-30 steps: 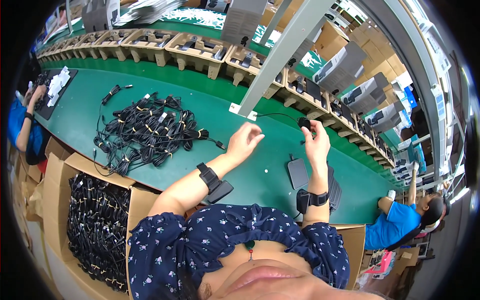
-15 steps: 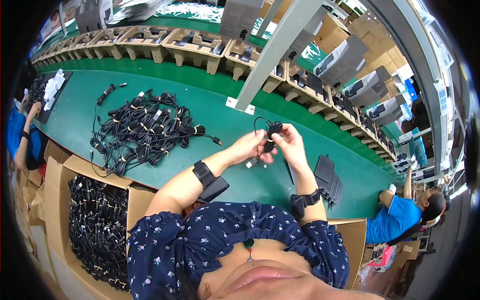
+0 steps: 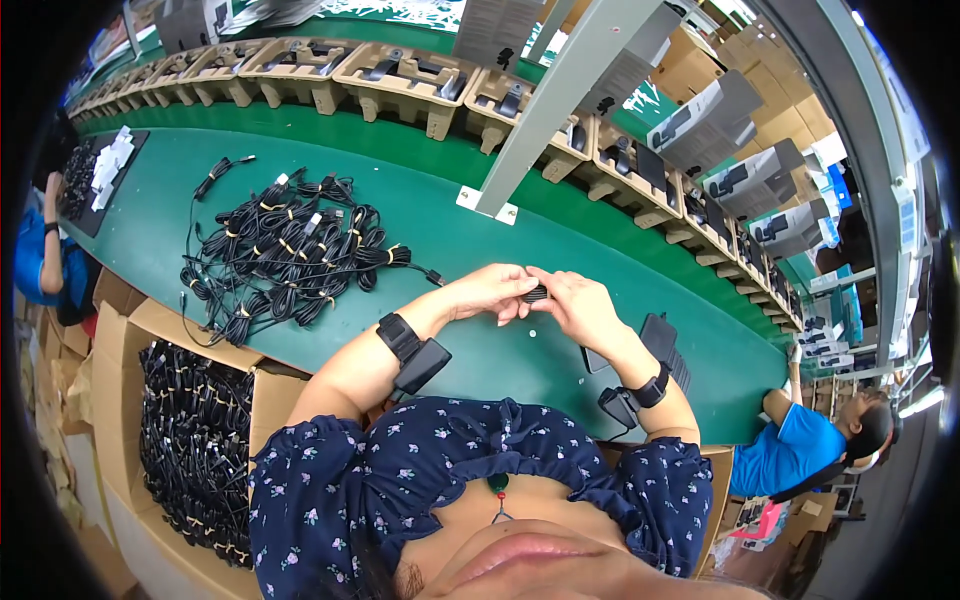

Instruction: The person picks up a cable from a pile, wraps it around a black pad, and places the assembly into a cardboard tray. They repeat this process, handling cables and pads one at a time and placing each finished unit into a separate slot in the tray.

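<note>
Over the green table (image 3: 420, 220), in front of my chest, both hands meet around a coiled black cable (image 3: 538, 294). My left hand (image 3: 493, 292) grips it from the left side, its fingers curled. My right hand (image 3: 580, 303) closes on it from the right, with thumb and fingers pressed in at the top. Most of the coil is hidden by the fingers. Left of my hands lies a tangled pile of black cables (image 3: 290, 250), many tied with pale bands; one cable end comes close to my left wrist. Flat black pieces (image 3: 660, 340) lie beyond my right forearm.
A cardboard box (image 3: 275, 408) packed with cable bundles (image 3: 195, 450) stands at the lower left. Moulded trays (image 3: 405, 85) line the far edge, behind a grey metal post (image 3: 545, 125). Co-workers in blue sit at far left (image 3: 40, 262) and right (image 3: 812, 440).
My hands have drawn together over the cable coil, covering most of it. The loose loop and plug that hung from it no longer show. My right forearm has swung outward to the right.
</note>
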`<action>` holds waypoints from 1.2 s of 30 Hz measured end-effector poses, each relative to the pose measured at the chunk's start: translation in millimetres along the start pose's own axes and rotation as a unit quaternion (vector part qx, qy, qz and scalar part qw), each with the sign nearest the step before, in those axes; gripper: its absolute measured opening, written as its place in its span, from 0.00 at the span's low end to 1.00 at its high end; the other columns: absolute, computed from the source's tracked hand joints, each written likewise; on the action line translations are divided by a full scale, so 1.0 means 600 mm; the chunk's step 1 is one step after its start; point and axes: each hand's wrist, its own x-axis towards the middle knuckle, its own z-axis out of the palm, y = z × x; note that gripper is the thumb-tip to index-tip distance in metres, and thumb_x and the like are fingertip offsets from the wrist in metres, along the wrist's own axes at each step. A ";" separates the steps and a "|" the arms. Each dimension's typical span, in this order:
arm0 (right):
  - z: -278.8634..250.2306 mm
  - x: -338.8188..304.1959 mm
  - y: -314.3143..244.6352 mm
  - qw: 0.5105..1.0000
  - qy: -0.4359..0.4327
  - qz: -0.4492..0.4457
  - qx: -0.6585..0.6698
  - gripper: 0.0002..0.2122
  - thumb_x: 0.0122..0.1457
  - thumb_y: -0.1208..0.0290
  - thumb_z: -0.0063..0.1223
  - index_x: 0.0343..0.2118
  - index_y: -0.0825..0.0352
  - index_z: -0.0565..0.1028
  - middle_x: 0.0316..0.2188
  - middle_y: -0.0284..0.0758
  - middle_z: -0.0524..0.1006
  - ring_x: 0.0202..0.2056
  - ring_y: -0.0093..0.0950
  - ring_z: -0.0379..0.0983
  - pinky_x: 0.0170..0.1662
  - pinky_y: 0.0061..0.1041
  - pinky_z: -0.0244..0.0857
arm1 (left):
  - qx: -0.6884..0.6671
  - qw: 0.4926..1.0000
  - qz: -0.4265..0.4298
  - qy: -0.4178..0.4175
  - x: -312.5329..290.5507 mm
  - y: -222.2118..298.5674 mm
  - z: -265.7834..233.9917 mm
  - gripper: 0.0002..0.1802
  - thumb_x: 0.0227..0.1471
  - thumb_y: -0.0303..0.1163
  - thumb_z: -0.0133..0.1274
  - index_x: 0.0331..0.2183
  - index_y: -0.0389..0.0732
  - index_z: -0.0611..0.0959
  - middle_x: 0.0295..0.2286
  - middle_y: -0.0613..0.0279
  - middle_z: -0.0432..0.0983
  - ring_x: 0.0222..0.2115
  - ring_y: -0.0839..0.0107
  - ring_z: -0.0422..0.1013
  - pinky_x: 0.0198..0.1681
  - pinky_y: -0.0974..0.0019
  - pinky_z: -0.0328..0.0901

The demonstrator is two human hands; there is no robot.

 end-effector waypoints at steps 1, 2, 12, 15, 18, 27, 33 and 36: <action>0.002 0.001 0.006 0.999 0.040 -0.021 0.001 0.21 0.47 0.64 0.54 0.45 0.64 0.67 0.23 0.35 0.71 0.27 0.33 0.70 0.31 0.26 0.65 | -0.020 0.999 0.023 0.016 0.001 -0.002 -0.004 0.15 0.55 0.43 0.44 0.28 0.40 0.67 0.20 0.60 0.71 0.12 0.80 0.62 0.16 0.77 0.60; 0.003 0.000 0.009 0.999 0.040 -0.018 0.006 0.18 0.47 0.64 0.54 0.42 0.64 0.69 0.23 0.36 0.71 0.27 0.34 0.70 0.31 0.27 0.65 | -0.033 0.999 0.028 0.018 0.002 -0.004 -0.007 0.15 0.54 0.43 0.45 0.29 0.40 0.66 0.20 0.59 0.71 0.12 0.79 0.62 0.17 0.77 0.60; -0.031 0.016 0.055 0.996 0.076 0.045 -0.022 0.12 0.49 0.61 0.53 0.33 0.62 0.74 0.22 0.36 0.73 0.27 0.34 0.72 0.30 0.29 0.66 | -0.074 0.982 0.066 0.158 0.019 -0.011 -0.012 0.15 0.55 0.41 0.43 0.34 0.38 0.67 0.27 0.59 0.70 0.20 0.74 0.68 0.26 0.72 0.67; -0.066 0.031 0.104 0.972 0.200 0.121 -0.025 0.10 0.51 0.64 0.52 0.32 0.65 0.75 0.26 0.39 0.75 0.26 0.36 0.72 0.29 0.28 0.66 | -0.093 0.979 0.099 0.150 0.018 -0.013 -0.014 0.15 0.55 0.40 0.44 0.36 0.37 0.67 0.26 0.59 0.71 0.21 0.74 0.69 0.27 0.71 0.68; -0.123 0.067 0.168 0.931 0.269 0.247 -0.021 0.15 0.55 0.57 0.46 0.33 0.64 0.75 0.21 0.40 0.74 0.25 0.37 0.72 0.28 0.29 0.64 | -0.079 0.981 0.093 0.148 0.013 -0.015 -0.020 0.13 0.55 0.38 0.44 0.36 0.38 0.68 0.27 0.58 0.71 0.22 0.74 0.69 0.28 0.71 0.68; -0.186 0.154 0.347 0.888 0.137 0.409 -0.161 0.21 0.53 0.48 0.42 0.32 0.63 0.77 0.30 0.43 0.76 0.35 0.41 0.72 0.38 0.35 0.65 | -0.055 0.984 0.091 0.141 0.028 -0.008 -0.003 0.12 0.56 0.36 0.42 0.36 0.37 0.69 0.27 0.59 0.70 0.24 0.74 0.68 0.30 0.71 0.66; -0.139 0.234 0.374 0.898 -0.015 0.352 -0.264 0.14 0.52 0.61 0.43 0.30 0.66 0.77 0.30 0.42 0.77 0.35 0.38 0.74 0.36 0.34 0.68 | -0.064 0.979 0.100 0.164 0.018 -0.016 -0.013 0.12 0.55 0.36 0.45 0.36 0.37 0.69 0.26 0.59 0.70 0.24 0.74 0.69 0.30 0.71 0.67; -0.127 0.246 0.381 0.892 -0.037 0.355 -0.278 0.12 0.50 0.70 0.39 0.29 0.63 0.77 0.31 0.41 0.77 0.34 0.37 0.75 0.35 0.35 0.69 | -0.075 0.980 0.105 0.152 0.019 -0.024 -0.013 0.11 0.56 0.35 0.43 0.36 0.38 0.70 0.27 0.58 0.71 0.24 0.73 0.69 0.31 0.69 0.68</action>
